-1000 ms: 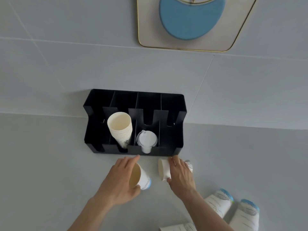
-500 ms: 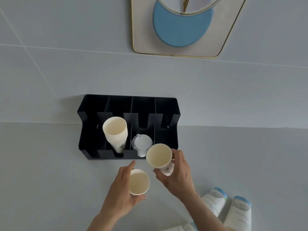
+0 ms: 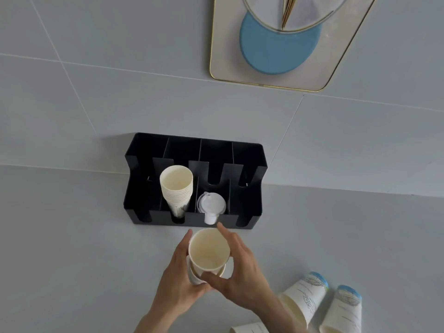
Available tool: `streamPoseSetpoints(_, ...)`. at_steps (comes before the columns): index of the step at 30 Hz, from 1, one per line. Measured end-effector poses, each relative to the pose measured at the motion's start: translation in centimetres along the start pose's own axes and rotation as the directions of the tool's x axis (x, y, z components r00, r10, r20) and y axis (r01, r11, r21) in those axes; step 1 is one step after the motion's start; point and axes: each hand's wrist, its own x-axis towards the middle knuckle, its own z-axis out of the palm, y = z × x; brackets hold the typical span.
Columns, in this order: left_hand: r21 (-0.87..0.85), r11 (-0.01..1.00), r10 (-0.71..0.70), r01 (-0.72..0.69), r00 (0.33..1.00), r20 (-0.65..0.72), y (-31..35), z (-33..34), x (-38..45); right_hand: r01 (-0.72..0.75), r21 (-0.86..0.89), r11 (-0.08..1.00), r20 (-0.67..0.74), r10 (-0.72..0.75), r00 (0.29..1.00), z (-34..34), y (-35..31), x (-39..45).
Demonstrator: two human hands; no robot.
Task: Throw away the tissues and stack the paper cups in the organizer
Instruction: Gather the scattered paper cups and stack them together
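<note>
A black organizer (image 3: 247, 207) with four compartments stands against the wall. Its second compartment holds a stack of paper cups (image 3: 176, 186); the third holds white plastic lids (image 3: 211, 205). In front of it, my left hand (image 3: 177, 277) grips a lower paper cup (image 3: 194, 278) while my right hand (image 3: 240, 270) holds an upper paper cup (image 3: 208, 251) partly nested into it. Both cups face mouth up. No tissues are in view.
Three more paper cups lie on the grey counter at the lower right: one on its side (image 3: 304, 299), one upside down (image 3: 343, 311), one cut off by the bottom edge (image 3: 249, 329). A framed wall decoration (image 3: 223, 56) hangs above.
Both hands lifted a cup each from the counter, turned them mouth up, and brought them together; the right hand's cup now sits partly inside the left hand's cup.
</note>
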Motion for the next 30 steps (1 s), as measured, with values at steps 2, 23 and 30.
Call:
streamPoseSetpoints(2,0.027,1.000,0.014,-0.014,1.000,0.003,-0.4,-0.3,-0.1,0.009,-0.054,0.999,0.063,-0.006,0.998,0.6,0.6,-0.4)
streamPoseSetpoints(23,0.069,0.996,0.050,-0.048,0.998,-0.034,-1.2,-0.3,-0.6,0.087,-0.502,0.860,0.590,0.268,0.761,-2.3,4.7,-7.8)
streamPoseSetpoints(30,0.068,0.996,0.053,-0.051,0.998,-0.027,-1.1,-0.1,-0.7,0.088,-0.537,0.839,0.530,0.255,0.809,0.1,6.7,-10.8)
